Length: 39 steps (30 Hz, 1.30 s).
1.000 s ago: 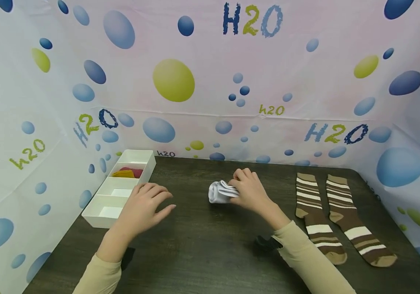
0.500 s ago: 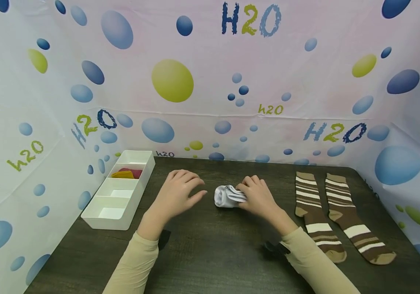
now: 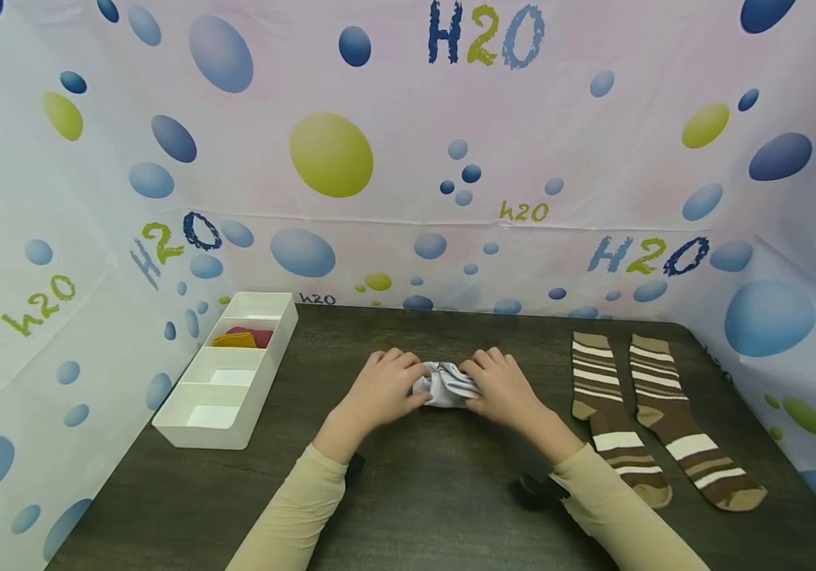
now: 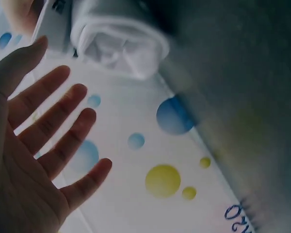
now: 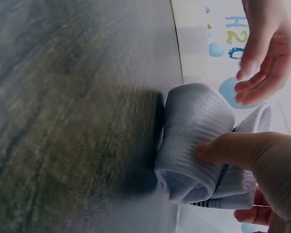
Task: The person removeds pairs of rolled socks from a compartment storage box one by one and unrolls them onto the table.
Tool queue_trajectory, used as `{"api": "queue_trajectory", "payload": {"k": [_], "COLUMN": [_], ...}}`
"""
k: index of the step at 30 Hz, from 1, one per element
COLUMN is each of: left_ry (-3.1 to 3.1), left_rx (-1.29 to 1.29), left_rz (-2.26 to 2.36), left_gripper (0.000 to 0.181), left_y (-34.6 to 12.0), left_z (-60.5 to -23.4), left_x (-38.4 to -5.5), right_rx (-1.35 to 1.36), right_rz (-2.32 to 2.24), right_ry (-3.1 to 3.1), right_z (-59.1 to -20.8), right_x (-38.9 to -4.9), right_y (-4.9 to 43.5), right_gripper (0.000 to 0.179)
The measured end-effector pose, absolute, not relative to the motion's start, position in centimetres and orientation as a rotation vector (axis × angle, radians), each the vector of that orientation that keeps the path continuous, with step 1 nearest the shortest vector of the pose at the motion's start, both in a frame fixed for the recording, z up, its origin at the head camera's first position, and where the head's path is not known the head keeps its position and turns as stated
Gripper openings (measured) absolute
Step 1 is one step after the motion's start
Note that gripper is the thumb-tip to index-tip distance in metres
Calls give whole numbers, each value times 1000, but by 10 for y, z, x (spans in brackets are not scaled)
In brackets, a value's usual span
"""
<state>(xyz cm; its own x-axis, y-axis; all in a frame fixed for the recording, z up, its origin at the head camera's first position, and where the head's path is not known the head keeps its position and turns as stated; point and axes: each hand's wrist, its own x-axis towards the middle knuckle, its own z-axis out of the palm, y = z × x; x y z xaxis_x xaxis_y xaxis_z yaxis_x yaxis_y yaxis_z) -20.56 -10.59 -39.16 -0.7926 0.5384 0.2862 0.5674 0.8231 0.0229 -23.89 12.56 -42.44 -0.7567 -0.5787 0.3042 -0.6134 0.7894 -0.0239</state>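
Observation:
A rolled bundle of white socks (image 3: 443,385) lies between my two hands at the middle of the table, with dark marks on its cuff. My right hand (image 3: 503,390) pinches its right end; in the right wrist view the thumb (image 5: 223,150) presses on the ribbed roll (image 5: 194,126). Beside the left end is my left hand (image 3: 382,390). Its fingers (image 4: 68,141) are spread and relaxed in the left wrist view, a small gap from the roll (image 4: 121,43). That gap also shows in the right wrist view, where the left hand (image 5: 269,53) hangs beyond the bundle.
On the left stands a white compartment box (image 3: 232,424); one compartment holds yellow (image 3: 235,340) and dark red (image 3: 259,336) folded cloth items. Two brown striped socks (image 3: 611,412) (image 3: 693,424) lie flat on the right of the dark table (image 3: 422,507). A printed curtain (image 3: 408,103) surrounds the table.
My left hand has moved right, from beside the box to the white socks' left end. My right hand has shifted the roll slightly right and nearer, keeping its grip.

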Motion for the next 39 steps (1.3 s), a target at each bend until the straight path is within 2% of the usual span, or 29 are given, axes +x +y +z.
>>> {"api": "queue_trajectory", "payload": {"k": [7, 22, 32, 39], "left_ry": [-2839, -2854, -2998, -3094], "left_rx": [-793, -775, -432, -488], "left_rz": [-100, -83, -246, -467], "left_gripper": [41, 40, 33, 22], "left_y": [-95, -92, -90, -84], "left_z": [-400, -412, -417, -418], "left_x": [-205, -205, -206, -205], "right_rx": [954, 1091, 1004, 915], "right_rz": [197, 248, 335, 323], "right_ry": [-2660, -2689, -2578, -2655], "right_z": [-424, -420, -433, -437], "right_x": [-235, -225, -220, -220], "right_y": [129, 142, 139, 129], "right_gripper": [45, 45, 39, 42]}}
